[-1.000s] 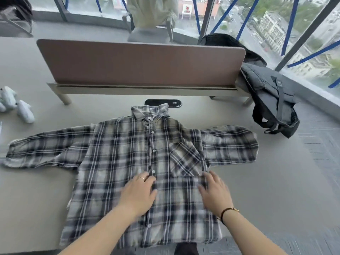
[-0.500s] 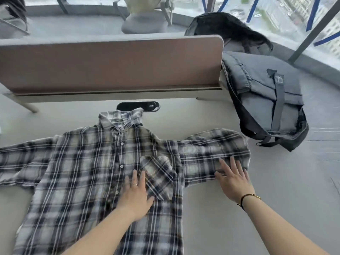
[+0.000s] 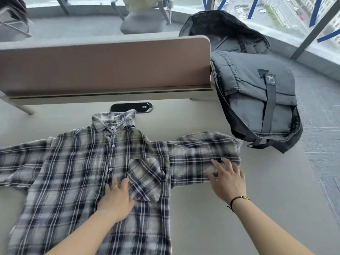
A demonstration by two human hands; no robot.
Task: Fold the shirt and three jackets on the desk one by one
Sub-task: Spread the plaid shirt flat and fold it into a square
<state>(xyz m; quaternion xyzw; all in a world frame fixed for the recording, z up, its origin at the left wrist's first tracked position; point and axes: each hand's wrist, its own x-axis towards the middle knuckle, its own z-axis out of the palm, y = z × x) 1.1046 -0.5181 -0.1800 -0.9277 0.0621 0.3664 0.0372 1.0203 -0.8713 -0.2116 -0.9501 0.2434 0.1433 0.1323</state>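
A black, white and grey plaid shirt (image 3: 77, 162) lies face up and buttoned on the pale desk (image 3: 266, 190), collar toward the divider. My left hand (image 3: 117, 197) presses flat on the shirt front beside the chest pocket, fingers straight. My right hand (image 3: 228, 177) rests flat on the end of the shirt's right-side sleeve, which lies doubled back on itself. A grey jacket (image 3: 257, 100) lies bunched at the desk's far right corner, hanging over the edge. A black jacket (image 3: 226, 30) sits behind it.
A brown divider panel (image 3: 103, 67) stands along the desk's back edge. A black oval cable port (image 3: 131, 107) lies just behind the collar. Beyond the divider are a grey chair (image 3: 145, 23) and windows. The desk's right edge drops to grey carpet (image 3: 323, 126).
My right hand moved from the shirt's front out to the right sleeve. My left hand slid a little toward the pocket. The view has shifted right and closer.
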